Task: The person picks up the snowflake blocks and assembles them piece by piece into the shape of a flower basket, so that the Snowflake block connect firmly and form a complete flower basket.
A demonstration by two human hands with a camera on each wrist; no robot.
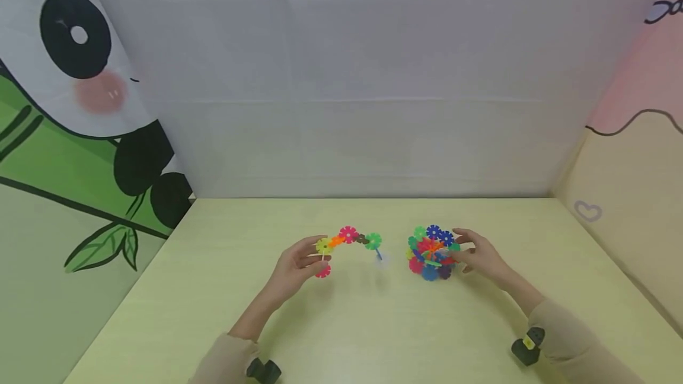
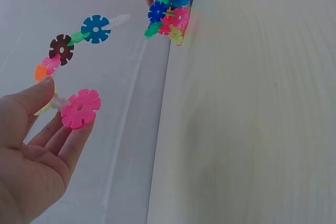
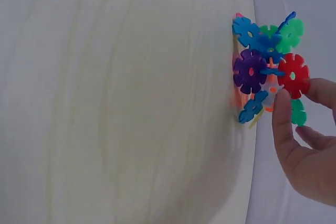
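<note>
My left hand (image 1: 293,266) pinches a curved chain of plastic snowflake discs (image 1: 344,234) near its yellow disc, holding it above the table. In the left wrist view a pink disc (image 2: 73,115) hangs at the near end; a blue disc (image 2: 88,26) and a clear one lie toward the far end. To the right, a round cluster of many-coloured snowflake discs (image 1: 416,265) rests on the table. My right hand (image 1: 482,258) is at its right side, thumb and forefinger pinching a red disc (image 3: 301,69) of it. Beside that is a purple disc (image 3: 241,73). Fingers hide part of the chain.
The pale wood-look table (image 1: 347,336) ends at a creased white backdrop (image 1: 373,105). Printed side panels stand left (image 1: 32,242) and right (image 1: 640,194). A small black device (image 1: 528,346) sits on the right wrist.
</note>
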